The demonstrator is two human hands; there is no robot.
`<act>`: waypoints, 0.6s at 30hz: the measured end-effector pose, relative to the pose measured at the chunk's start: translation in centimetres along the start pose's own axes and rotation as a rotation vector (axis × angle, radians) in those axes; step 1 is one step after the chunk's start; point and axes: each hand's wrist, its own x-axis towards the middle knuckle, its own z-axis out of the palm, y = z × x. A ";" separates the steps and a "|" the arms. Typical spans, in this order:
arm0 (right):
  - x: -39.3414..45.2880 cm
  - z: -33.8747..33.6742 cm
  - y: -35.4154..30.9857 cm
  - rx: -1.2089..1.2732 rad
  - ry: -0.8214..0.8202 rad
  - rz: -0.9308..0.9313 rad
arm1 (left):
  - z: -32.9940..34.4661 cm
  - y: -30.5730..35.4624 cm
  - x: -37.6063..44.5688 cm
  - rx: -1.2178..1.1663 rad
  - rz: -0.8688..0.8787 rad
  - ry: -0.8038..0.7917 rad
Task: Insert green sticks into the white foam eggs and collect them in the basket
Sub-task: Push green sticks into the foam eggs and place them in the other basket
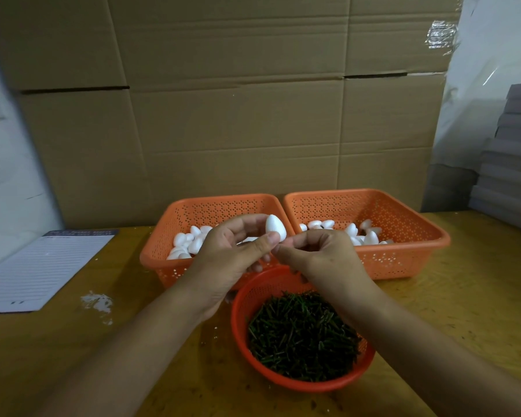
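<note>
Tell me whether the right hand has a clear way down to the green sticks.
Probably yes. The right hand hovers just over the far rim of the round basket, pinching at the foam egg; the green sticks lie uncovered below it.

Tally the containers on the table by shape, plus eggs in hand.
Rectangular orange baskets: 2, the left basket and the right basket, both holding white foam eggs.
Round orange basket: 1, holding green sticks.
Foam egg in hand: 1, pinched by the left hand, with the right hand at its base.
Total: 4.
</note>
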 end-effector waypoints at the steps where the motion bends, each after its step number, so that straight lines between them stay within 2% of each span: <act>1: 0.0 0.0 0.0 -0.007 -0.001 -0.002 | 0.0 0.0 0.0 0.003 -0.001 -0.002; 7: 0.2 -0.2 0.2 -0.055 -0.017 -0.034 | -0.4 -0.1 0.1 0.020 -0.026 -0.059; 18: 0.6 -0.3 0.6 -0.027 0.000 -0.028 | -0.2 -0.2 0.1 -0.067 -0.060 0.036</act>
